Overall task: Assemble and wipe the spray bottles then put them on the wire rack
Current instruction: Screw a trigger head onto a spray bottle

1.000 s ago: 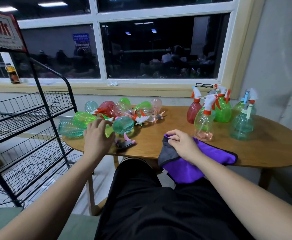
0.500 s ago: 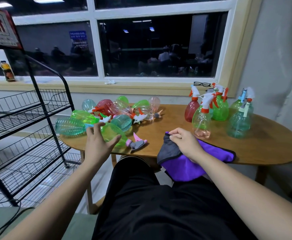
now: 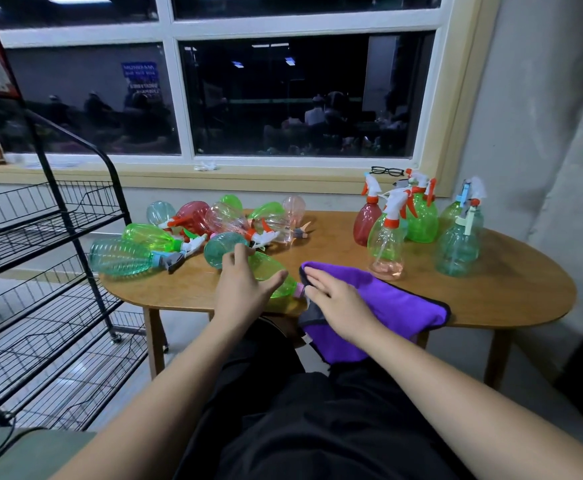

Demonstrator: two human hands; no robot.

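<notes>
A green spray bottle (image 3: 266,266) lies on its side near the front edge of the wooden table (image 3: 491,299), its pink collar pointing right. My left hand (image 3: 241,289) rests on top of it, fingers spread and fairly straight, thumb across its body. My right hand (image 3: 335,299) lies flat on the purple cloth (image 3: 394,299), fingertips close to the bottle's collar. The cloth hangs partly over the table's edge. The black wire rack (image 3: 58,237) stands to the left.
Several unassembled bottles and spray heads lie in a heap (image 3: 214,220) at the table's back left, with a teal bottle (image 3: 120,258) at the left edge. Several assembled bottles (image 3: 387,244) stand upright at the back right. Glasses (image 3: 387,170) sit on the windowsill.
My left hand has drawn the green bottle rightward out of the heap to the cloth. My right hand has let go of the cloth's corner and flattened on it.
</notes>
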